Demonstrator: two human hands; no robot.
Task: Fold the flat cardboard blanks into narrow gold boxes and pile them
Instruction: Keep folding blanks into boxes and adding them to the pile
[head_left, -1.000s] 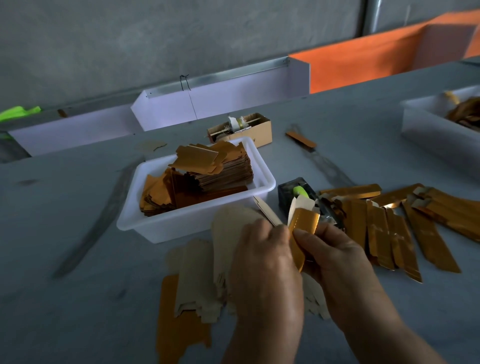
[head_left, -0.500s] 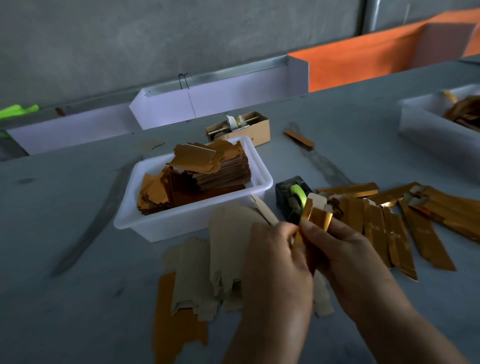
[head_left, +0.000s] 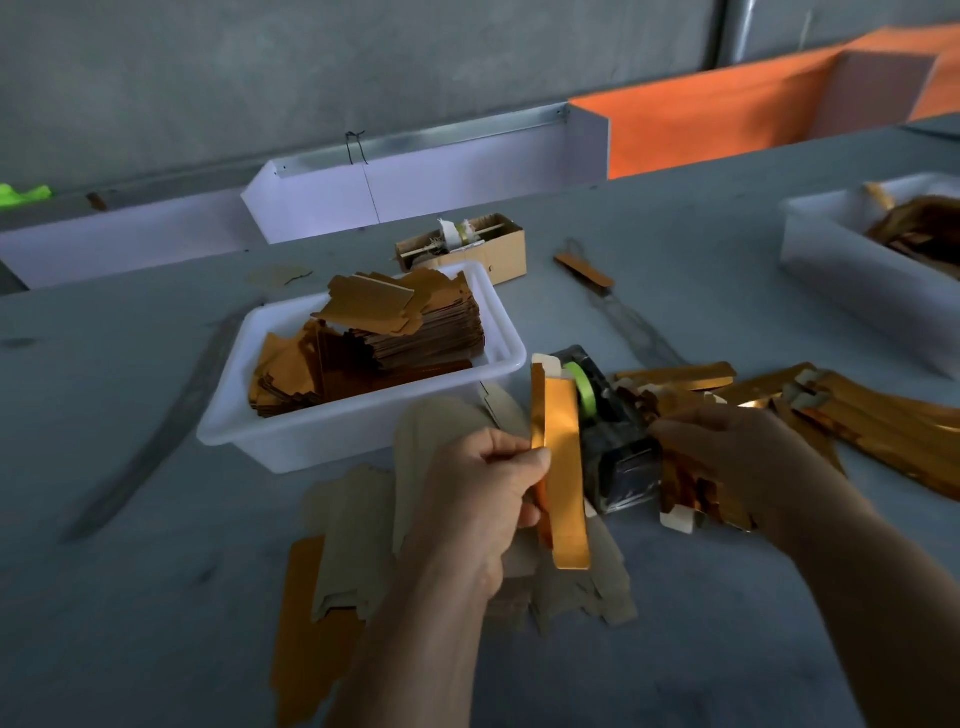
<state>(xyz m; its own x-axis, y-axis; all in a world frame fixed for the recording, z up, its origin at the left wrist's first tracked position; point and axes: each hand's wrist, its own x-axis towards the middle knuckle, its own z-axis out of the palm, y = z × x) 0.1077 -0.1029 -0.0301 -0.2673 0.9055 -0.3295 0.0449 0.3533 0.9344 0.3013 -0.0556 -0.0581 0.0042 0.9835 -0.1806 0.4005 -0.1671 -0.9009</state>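
My left hand (head_left: 480, 488) pinches a narrow gold box (head_left: 562, 467) near its middle and holds it upright, its top flap open. My right hand (head_left: 727, 452) has left the box and hovers over the pile of folded gold boxes (head_left: 852, 415) to the right, fingers loosely curled, holding nothing I can make out. Flat cardboard blanks (head_left: 358, 525) lie brown side up on the table under my hands. More gold blanks are stacked in a white tub (head_left: 363, 436) just behind.
A black tape dispenser (head_left: 613, 452) with green tape stands right behind the held box. A small brown carton (head_left: 483, 249) sits beyond the tub. Another white tub (head_left: 852, 280) is at the far right. White and orange trays line the table's back edge.
Both hands were working the box together; now my right hand has let go and moved right toward the pile, while my left hand holds the box upright alone.
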